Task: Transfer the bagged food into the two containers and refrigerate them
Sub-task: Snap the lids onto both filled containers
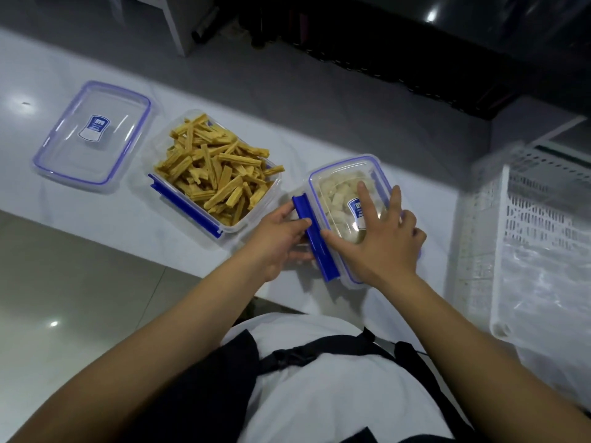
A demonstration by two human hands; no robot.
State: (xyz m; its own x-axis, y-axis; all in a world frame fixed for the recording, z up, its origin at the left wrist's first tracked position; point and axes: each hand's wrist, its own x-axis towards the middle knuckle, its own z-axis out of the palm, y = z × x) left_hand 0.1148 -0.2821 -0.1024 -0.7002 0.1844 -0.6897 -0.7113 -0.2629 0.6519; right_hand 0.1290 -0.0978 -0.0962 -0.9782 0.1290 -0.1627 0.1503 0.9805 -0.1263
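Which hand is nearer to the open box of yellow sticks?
Left. The left hand grips the blue clip on the lidded box's side that faces the open box. The right hand presses on that box's lid, farther away.

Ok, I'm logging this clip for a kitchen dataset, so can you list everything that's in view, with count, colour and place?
Open container: one, clear with blue clips, centre of the counter, heaped with tan sticks of food.
Loose lid: one, clear with blue seal and label, lying flat to its left.
Lidded container: one, clear, holding pale chunks of food, to the right of the open one.
Blue clip: one, on its left side, flipped up.
Basket: one, white perforated plastic, far right.
Counter: one, white.
Left hand: at the blue clip.
Right hand: flat on the lid, fingers spread.
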